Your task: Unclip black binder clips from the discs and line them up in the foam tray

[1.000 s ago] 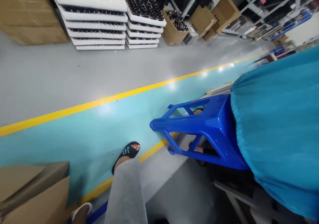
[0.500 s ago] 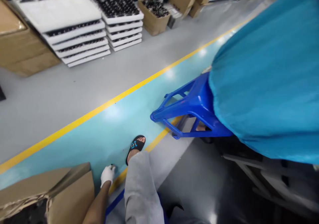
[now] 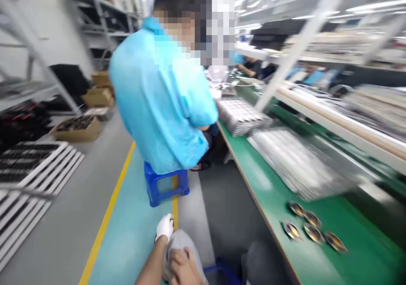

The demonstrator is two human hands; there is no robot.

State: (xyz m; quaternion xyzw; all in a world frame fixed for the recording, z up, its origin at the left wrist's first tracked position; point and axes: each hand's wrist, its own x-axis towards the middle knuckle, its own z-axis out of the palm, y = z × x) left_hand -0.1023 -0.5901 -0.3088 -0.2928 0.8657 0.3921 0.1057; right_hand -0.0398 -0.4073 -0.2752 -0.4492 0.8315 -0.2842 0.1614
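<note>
My left hand (image 3: 165, 228), in a white glove, hangs low beside my left knee with its fingers closed. Something small and dark shows at its fingertips, too blurred to name. My bare right hand (image 3: 185, 266) lies over the grey trouser leg (image 3: 182, 239), fingers slightly bent and apart, with nothing visible in them. To the right, several round metal-rimmed parts with golden centres (image 3: 314, 233) lie on the green workbench (image 3: 260, 179), away from both hands.
A co-worker in a blue shirt (image 3: 158, 103) sits ahead on a blue stool (image 3: 154, 187). Stacked clear trays (image 3: 294, 162) occupy the bench under a shelf (image 3: 345, 126). White trays (image 3: 60, 166) and a carton of dark parts (image 3: 78, 132) stand on the floor at left.
The view has swung up and to the right, bringing the bench and the co-worker's back into sight. My right hand has appeared on my leg. My gloved hand stays closed beside the knee.
</note>
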